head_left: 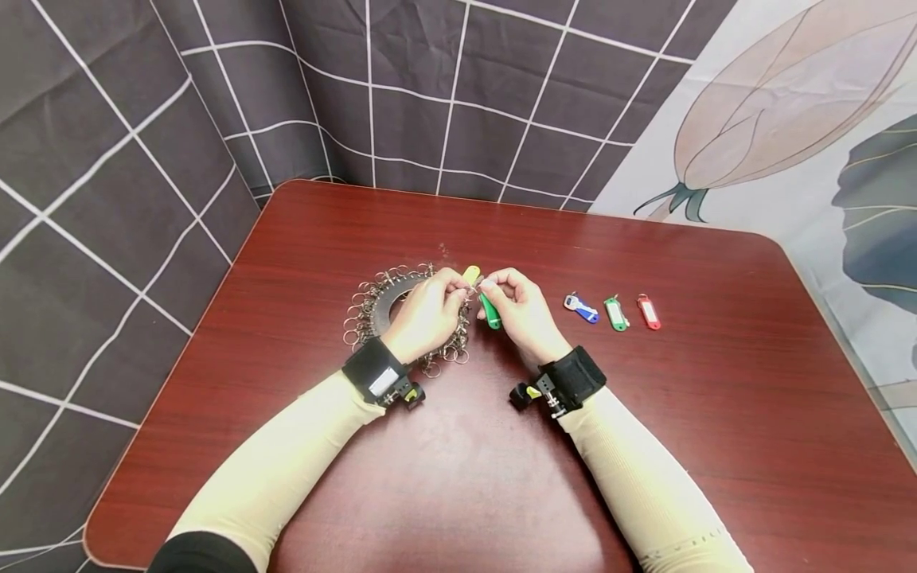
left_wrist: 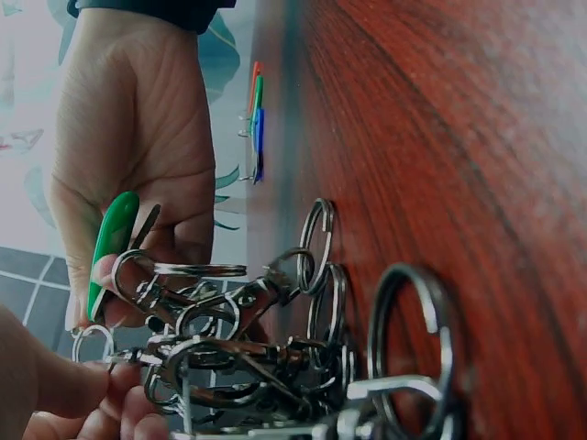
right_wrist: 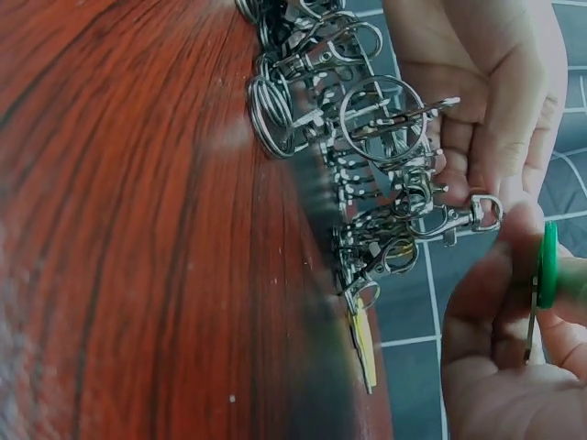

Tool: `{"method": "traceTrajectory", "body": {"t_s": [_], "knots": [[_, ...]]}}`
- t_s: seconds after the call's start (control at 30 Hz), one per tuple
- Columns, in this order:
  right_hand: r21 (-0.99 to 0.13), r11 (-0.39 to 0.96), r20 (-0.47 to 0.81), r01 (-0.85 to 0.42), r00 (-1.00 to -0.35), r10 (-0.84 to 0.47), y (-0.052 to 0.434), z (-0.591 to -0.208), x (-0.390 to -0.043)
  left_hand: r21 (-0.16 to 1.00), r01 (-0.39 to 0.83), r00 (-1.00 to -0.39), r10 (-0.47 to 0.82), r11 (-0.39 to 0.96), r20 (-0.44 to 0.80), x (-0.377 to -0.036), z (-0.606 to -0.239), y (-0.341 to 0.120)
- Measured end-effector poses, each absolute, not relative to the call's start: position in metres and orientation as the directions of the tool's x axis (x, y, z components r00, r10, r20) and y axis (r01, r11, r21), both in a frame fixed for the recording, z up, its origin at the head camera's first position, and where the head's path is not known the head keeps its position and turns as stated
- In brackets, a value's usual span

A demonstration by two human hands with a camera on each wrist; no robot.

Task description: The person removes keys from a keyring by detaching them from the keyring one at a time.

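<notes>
while the left hand (head_left: 427, 314) pinches a ring (left_wrist: 93, 328), the right hand (head_left: 524, 309) (closed round a green tag (head_left: 490, 313)) should work gently.

Bare tabletop (head_left: 458, 461) leaves passage between right hand (head_left: 526, 312) and 3 tags (head_left: 615, 314); a clip-laden ring (head_left: 383, 305) crowds the left hand (head_left: 427, 313).

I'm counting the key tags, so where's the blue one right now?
In the head view, the blue tag lies on the table to the right of the right hand, with a green tag and then a red tag farther right.
</notes>
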State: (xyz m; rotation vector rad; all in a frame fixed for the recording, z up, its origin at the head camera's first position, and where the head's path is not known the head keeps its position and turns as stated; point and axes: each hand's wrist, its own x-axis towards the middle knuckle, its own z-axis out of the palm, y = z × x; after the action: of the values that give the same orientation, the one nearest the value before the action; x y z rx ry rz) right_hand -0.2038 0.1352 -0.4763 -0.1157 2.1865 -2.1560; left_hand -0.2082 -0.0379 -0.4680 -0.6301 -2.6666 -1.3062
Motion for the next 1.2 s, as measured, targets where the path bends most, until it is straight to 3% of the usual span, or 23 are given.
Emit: {"method": "traceTrajectory", "body": {"t_s": [0.2, 0.63, 1.2], "knots": [[-0.999, -0.044, -0.025, 0.032, -0.991, -0.133, 0.1348, -0.4767, -0.2042, 0.754, 0.417, -0.907, 0.289, 0.507, 0.307, -0.2073, -0.4668, -0.0380], [-0.999, 0.028, -0.029, 0.026, -0.994, -0.108, 0.1333, -0.4763, -0.2029, 0.751, 0.442, -0.895, 0.301, 0.491, 0.330, -0.2066, -0.4630, -0.0383], [-1.000, -0.016, 0.023, -0.021, -0.996, -0.090, 0.1335, -0.4777, -0.2024, 0.715, 0.389, -0.903, 0.394, 0.581, 0.171, -0.2063, -0.4658, -0.0375]]}}
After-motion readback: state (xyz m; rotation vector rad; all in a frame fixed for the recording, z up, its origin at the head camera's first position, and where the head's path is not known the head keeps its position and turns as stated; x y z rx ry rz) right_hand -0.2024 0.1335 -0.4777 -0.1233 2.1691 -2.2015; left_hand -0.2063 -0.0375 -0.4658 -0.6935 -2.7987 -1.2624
